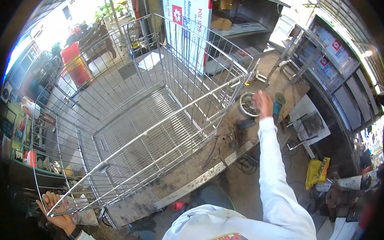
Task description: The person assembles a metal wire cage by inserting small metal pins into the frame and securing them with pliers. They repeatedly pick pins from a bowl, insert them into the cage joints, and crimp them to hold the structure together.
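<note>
A large wire basket (pixel 157 133) of silvery metal rods stands tilted across the workbench (pixel 186 175), filling the left and middle of the view. At its near left corner my left hand (pixel 57 211) is closed around the wire rim. My right arm reaches forward over the bench. There my right hand (pixel 264 104) hovers at the right edge of a round metal bowl (pixel 242 105) holding small metal pieces, its fingers stretched out and slightly blurred. I see nothing held in it. Just right of that hand lies a teal angle grinder (pixel 277 107).
Bent metal rods (pixel 219 152) lie near the bench's front edge. A metal frame (pixel 298 54) stands at the far right. Beyond the basket are a film-covered panel (pixel 184 24) and a red-yellow drum (pixel 76 67). A yellow bag (pixel 317 173) sits at the lower right.
</note>
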`<action>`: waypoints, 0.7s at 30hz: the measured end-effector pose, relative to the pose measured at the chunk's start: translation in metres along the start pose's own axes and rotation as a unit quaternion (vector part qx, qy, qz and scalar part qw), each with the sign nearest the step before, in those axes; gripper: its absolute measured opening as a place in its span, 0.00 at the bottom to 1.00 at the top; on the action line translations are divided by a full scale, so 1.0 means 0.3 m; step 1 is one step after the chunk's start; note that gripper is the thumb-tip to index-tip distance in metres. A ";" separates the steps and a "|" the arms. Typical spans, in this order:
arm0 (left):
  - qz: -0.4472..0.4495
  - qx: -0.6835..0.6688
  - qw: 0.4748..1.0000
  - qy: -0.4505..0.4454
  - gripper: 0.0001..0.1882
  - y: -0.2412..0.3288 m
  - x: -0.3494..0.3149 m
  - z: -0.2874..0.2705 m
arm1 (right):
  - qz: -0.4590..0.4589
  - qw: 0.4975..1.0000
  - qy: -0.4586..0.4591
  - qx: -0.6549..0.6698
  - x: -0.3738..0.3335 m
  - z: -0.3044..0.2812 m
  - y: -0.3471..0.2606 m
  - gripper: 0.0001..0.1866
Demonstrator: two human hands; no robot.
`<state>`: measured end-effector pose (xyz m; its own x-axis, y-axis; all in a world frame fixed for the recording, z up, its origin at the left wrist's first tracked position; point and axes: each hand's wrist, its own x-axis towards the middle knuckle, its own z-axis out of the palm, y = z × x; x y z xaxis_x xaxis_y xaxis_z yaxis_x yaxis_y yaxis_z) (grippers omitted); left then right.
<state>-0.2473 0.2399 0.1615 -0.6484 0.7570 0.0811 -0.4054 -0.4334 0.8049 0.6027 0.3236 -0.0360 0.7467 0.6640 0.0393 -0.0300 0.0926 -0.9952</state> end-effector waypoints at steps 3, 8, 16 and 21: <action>0.026 0.009 1.000 -0.009 0.21 -0.017 -0.042 0.044 | -0.112 0.990 -0.013 -0.090 0.300 0.174 -0.075 0.34; 0.029 0.029 0.999 0.035 0.23 0.004 -0.076 0.078 | -0.139 0.990 -0.026 0.003 0.537 0.438 -0.103 0.33; 0.045 0.047 0.992 0.107 0.22 -0.004 -0.121 0.152 | -0.068 0.994 -0.043 0.079 0.418 0.493 -0.312 0.23; 0.027 0.015 0.996 0.078 0.24 0.009 -0.124 0.145 | -0.003 0.969 -0.225 0.103 0.424 0.467 -0.550 0.17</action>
<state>-0.1962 0.2320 0.1862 -0.7619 0.6468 0.0337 -0.3496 -0.4545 0.8192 0.6094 0.4967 0.1458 0.3829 0.9152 0.1254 -0.1936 0.2123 -0.9578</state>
